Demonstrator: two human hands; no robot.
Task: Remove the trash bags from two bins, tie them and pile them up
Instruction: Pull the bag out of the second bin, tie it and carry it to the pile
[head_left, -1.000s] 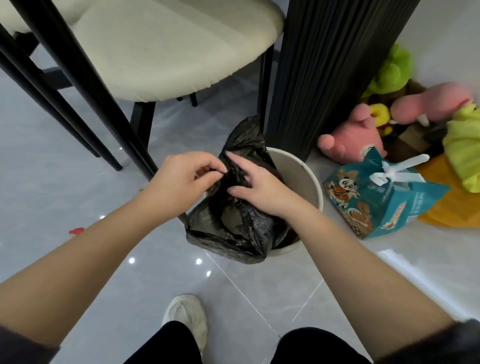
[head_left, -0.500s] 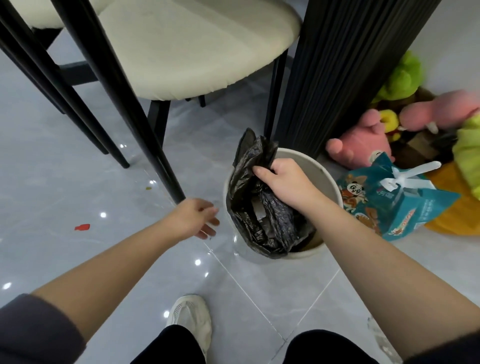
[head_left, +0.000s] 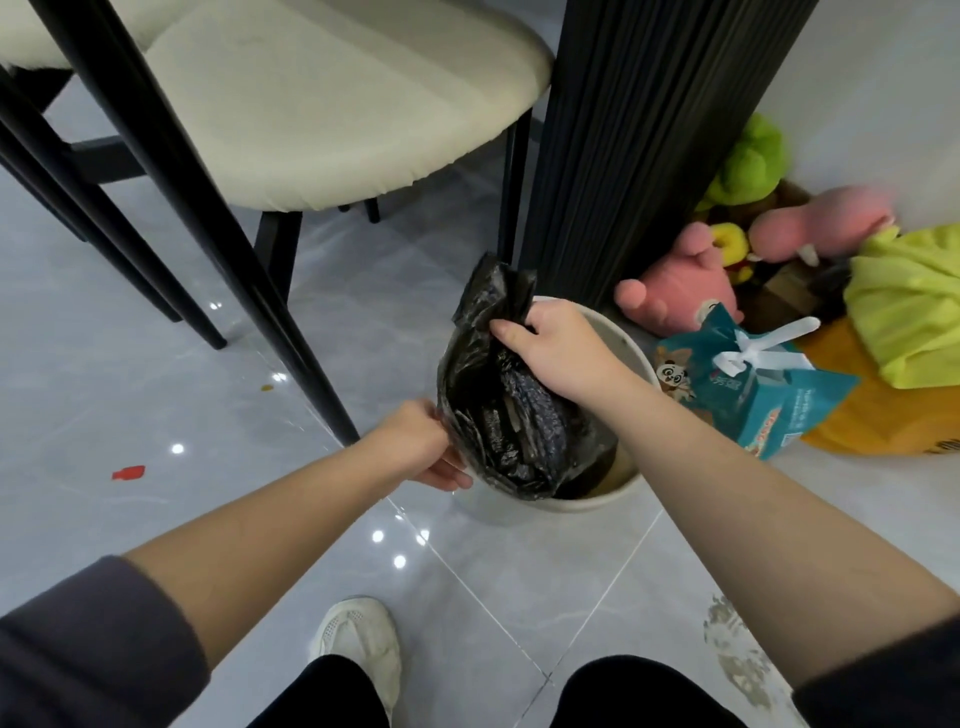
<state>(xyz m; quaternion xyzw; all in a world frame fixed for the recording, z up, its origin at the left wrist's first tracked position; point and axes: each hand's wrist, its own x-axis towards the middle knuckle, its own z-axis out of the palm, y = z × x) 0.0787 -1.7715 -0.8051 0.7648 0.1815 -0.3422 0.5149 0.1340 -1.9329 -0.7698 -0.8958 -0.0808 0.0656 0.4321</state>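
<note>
A black trash bag (head_left: 498, 415) sits in a round white bin (head_left: 631, 353) on the grey tiled floor. The bag's top is gathered and sticks up above the rim. My right hand (head_left: 556, 348) grips the gathered neck of the bag from the right. My left hand (head_left: 421, 447) is at the bag's lower left side by the bin's rim, its fingers curled against the plastic; the fingertips are hidden behind the bag. The second bin is not in view.
A black ribbed column (head_left: 639, 135) stands just behind the bin. A cream-seated chair (head_left: 332, 98) with black legs (head_left: 244, 291) is at the left. A teal gift bag (head_left: 748, 384) and plush toys (head_left: 691, 280) crowd the right. My white shoe (head_left: 358, 644) is below.
My left hand let go of the bag, dropped to the floor side, then came back to the bag's lower left edge. My right hand took the bag's neck and raised it.
</note>
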